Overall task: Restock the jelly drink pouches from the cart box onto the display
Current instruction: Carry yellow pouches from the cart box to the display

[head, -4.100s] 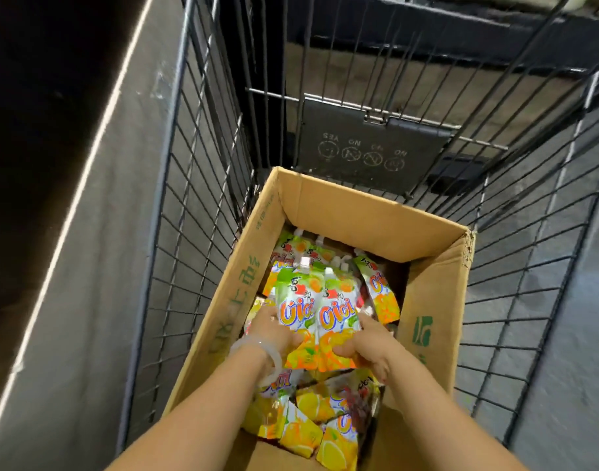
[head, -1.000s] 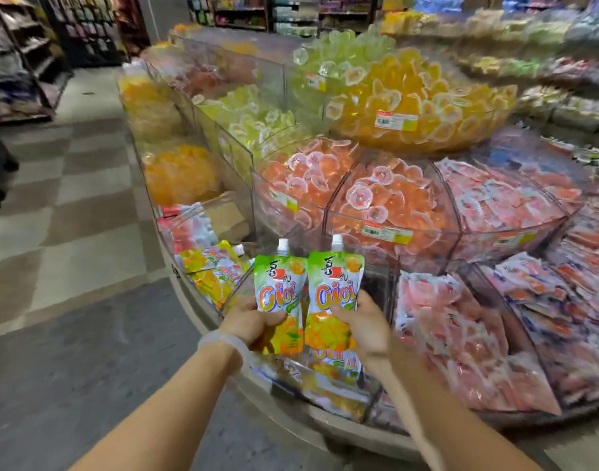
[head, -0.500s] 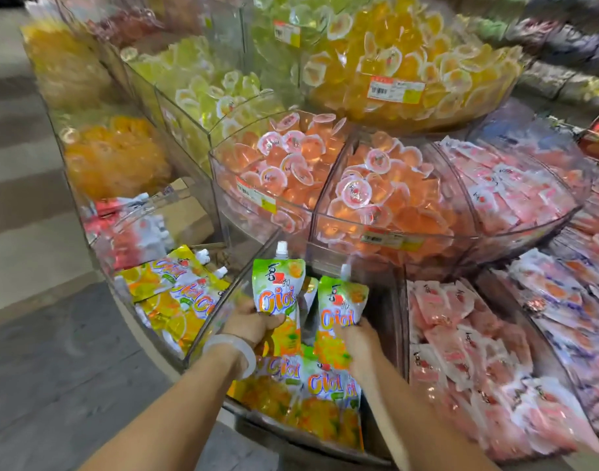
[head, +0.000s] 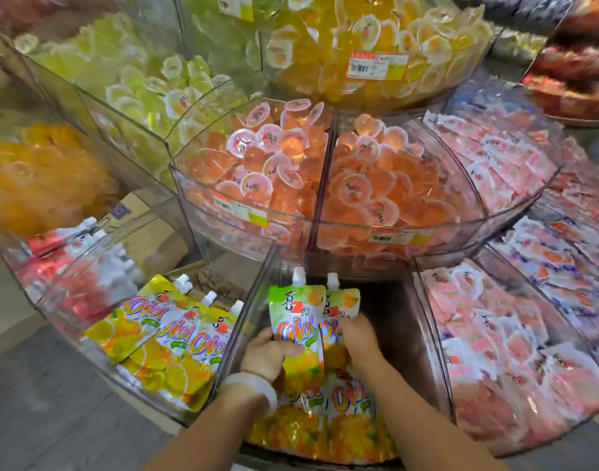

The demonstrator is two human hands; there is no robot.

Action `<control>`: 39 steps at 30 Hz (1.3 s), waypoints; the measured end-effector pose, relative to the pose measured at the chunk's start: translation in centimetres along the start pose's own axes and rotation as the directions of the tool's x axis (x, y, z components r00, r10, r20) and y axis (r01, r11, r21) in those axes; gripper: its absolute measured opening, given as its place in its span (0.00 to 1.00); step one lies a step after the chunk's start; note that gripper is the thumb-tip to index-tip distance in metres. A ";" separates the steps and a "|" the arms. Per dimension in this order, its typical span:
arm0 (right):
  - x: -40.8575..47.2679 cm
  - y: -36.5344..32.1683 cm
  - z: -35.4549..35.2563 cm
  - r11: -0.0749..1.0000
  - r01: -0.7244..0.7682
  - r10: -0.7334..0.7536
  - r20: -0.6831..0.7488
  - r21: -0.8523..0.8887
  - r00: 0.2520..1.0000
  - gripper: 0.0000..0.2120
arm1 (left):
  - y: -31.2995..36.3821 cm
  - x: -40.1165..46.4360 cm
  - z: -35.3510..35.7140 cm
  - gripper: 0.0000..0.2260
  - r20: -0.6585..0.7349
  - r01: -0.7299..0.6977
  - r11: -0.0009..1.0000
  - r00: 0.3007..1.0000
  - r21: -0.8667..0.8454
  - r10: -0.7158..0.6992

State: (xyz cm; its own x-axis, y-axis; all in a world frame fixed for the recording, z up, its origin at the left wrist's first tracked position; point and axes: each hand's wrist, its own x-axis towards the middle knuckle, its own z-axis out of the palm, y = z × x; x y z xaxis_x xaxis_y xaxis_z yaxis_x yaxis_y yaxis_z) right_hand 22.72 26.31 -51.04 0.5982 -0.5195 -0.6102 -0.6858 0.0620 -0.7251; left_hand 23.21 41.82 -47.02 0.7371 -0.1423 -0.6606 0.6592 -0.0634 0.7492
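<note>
STEP: placing | I see left hand (head: 269, 355) gripping one pouch (head: 296, 329), right hand (head: 359, 338) gripping another (head: 342, 305), both low in the clear bin (head: 238, 338) | NEXT: I judge set down on stock, let go.

We read "Cici" in orange letters on the green jelly drink pouch (head: 296, 326) held nearest the left hand, and the same word on the yellow pouches (head: 175, 329) in the near left bin. The price tags (head: 376, 64) on the clear bins carry barcodes, their print too small to read.
</note>
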 end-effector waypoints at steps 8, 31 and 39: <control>2.8 2.9 -0.4 0.999 0.044 -0.041 0.092 -0.025 0.995 0.23 | -0.4 0.6 0.3 0.22 0.019 0.040 0.996 0.999 0.074 -0.041; -6.2 1.4 -4.8 0.964 0.258 -0.264 -0.123 -0.068 0.957 0.24 | -2.1 1.0 9.8 0.05 0.100 -0.254 0.718 0.963 0.648 0.250; -7.1 1.6 -5.5 0.851 0.282 -0.333 -0.039 -0.442 0.942 0.19 | -1.8 1.7 8.3 0.13 0.138 -0.301 0.560 0.939 0.772 0.315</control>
State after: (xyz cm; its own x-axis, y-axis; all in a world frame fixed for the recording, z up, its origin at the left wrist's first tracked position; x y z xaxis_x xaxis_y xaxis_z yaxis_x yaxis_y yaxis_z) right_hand 15.05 25.42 -46.13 0.7757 -0.5430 -0.3215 -0.5983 -0.4709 -0.6483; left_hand 22.05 33.52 -49.15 0.8793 -0.2895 -0.3781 0.0330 -0.7550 0.6549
